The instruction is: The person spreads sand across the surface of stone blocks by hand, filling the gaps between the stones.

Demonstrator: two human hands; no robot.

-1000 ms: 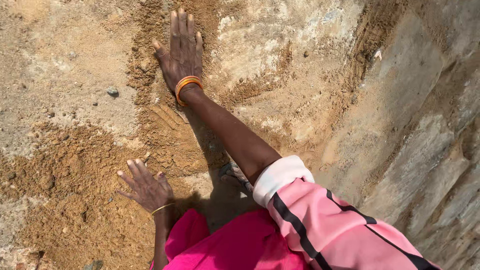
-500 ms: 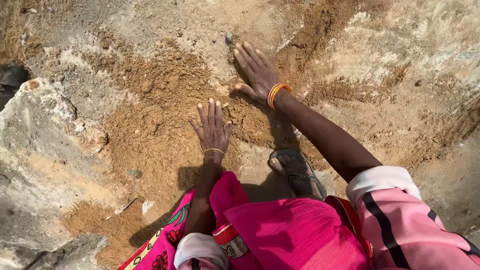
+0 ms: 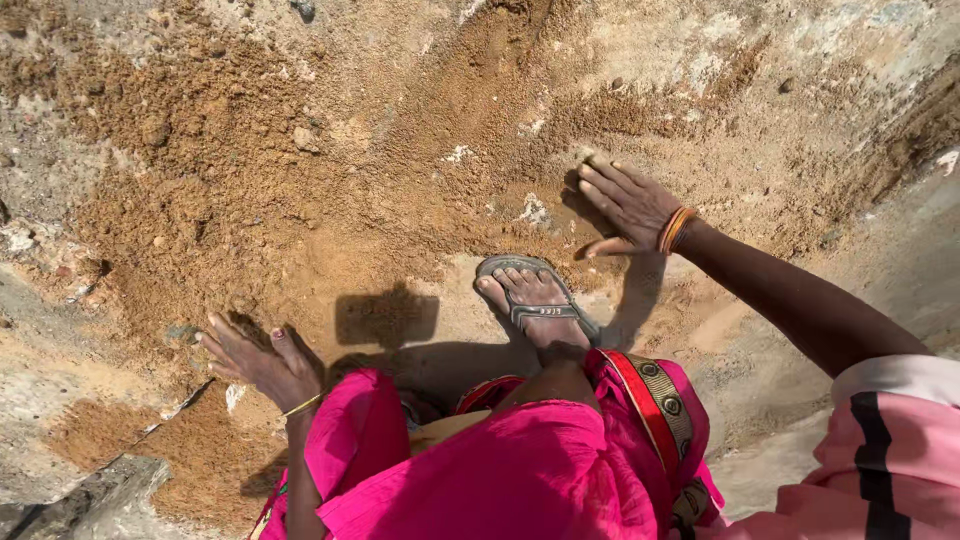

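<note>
Our right hand (image 3: 632,205) lies flat and open on the sand (image 3: 300,180) just beyond our sandal (image 3: 535,300), while our left hand (image 3: 255,355), also open and holding nothing, presses the sand by our knee. Most of the sand sits heaped ahead and to the left, with bare ground (image 3: 760,420) showing near the foot. A stone edge (image 3: 90,495) hems in the left; the right lies open.

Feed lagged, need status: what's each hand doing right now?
Left hand: open, fingers spread on the sand, holding nothing.
Right hand: open, flat against the sand, holding nothing.
</note>
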